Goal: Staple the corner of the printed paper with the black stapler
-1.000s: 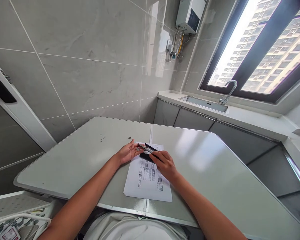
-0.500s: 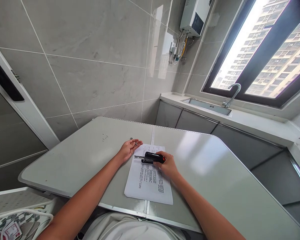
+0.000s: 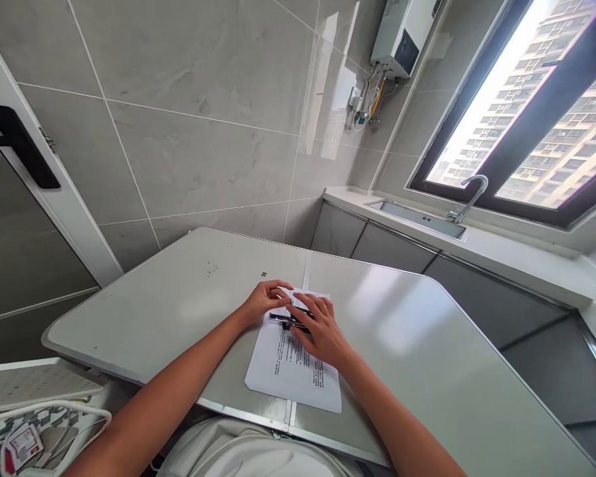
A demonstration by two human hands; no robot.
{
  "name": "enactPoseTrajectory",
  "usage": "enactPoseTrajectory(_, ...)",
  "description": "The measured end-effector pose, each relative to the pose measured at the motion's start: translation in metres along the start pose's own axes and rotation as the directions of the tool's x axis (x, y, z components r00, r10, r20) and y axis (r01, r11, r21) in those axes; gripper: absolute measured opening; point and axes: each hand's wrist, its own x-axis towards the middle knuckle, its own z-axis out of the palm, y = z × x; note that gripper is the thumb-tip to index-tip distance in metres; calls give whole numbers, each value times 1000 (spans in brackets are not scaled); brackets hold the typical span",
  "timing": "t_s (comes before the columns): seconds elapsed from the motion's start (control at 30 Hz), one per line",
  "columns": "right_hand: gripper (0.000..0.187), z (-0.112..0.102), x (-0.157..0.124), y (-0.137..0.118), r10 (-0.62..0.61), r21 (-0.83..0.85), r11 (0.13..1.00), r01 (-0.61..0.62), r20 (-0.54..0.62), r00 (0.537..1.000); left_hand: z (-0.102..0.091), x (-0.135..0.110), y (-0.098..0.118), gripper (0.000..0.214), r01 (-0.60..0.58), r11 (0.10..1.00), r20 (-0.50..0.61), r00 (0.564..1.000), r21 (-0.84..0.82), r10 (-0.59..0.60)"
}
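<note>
A printed sheet of paper (image 3: 291,368) lies on the pale folding table (image 3: 179,298) in front of me. A black stapler (image 3: 284,320) with a metal nose rests across the sheet's upper part. My right hand (image 3: 320,331) lies on top of the stapler, fingers bent over it, hiding most of its body. My left hand (image 3: 264,302) is beside the stapler's nose at the sheet's top left corner. Its fingers are curled with the tips together, and what they pinch is hidden.
A few loose staples (image 3: 263,273) lie on the table beyond my left hand. A counter with a sink (image 3: 417,215) and tap (image 3: 469,195) runs under the window at right. A water heater (image 3: 402,33) hangs on the tiled wall. A white rack with cable (image 3: 30,424) sits bottom left.
My left hand, held flat and apart, has curled and moved to the paper's corner. My right hand has shifted from the stapler's rear end to lie over its top.
</note>
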Motion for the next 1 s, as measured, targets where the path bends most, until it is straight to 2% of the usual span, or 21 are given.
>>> enactPoseTrajectory(0.1,51,4,1,-5,-54,-34,998,55,46,997,3,-2,1,40,-51,999,39,998,20,50)
enactPoseTrajectory(0.3,61,5,-2,-2,-68,-20,997,69,33,997,3,-2,3,39,-77,997,36,996,22,77)
enactPoseTrajectory(0.53,55,4,-3,2,-34,8,999,34,-45,998,-1,0,-4,40,-60,998,-9,998,-2,60)
enactPoseTrajectory(0.77,50,1,-1,3,-5,25,1000,7,-94,996,-3,1,-3,39,-74,997,9,997,33,73)
enactPoseTrajectory(0.83,46,2,-2,9,51,36,998,-46,-133,990,-9,3,-4,38,-98,987,-89,990,125,110)
enactPoseTrajectory(0.9,43,1,-4,22,154,34,988,-150,-192,969,-19,6,-7,36,-75,945,-240,958,317,157)
enactPoseTrajectory(0.93,41,1,-6,31,226,28,974,-225,-212,951,-25,8,-11,33,-31,891,-293,939,454,182)
enactPoseTrajectory(1.0,39,-2,-12,53,414,5,907,-421,-201,888,-39,12,-19,22,39,684,-277,930,729,243)
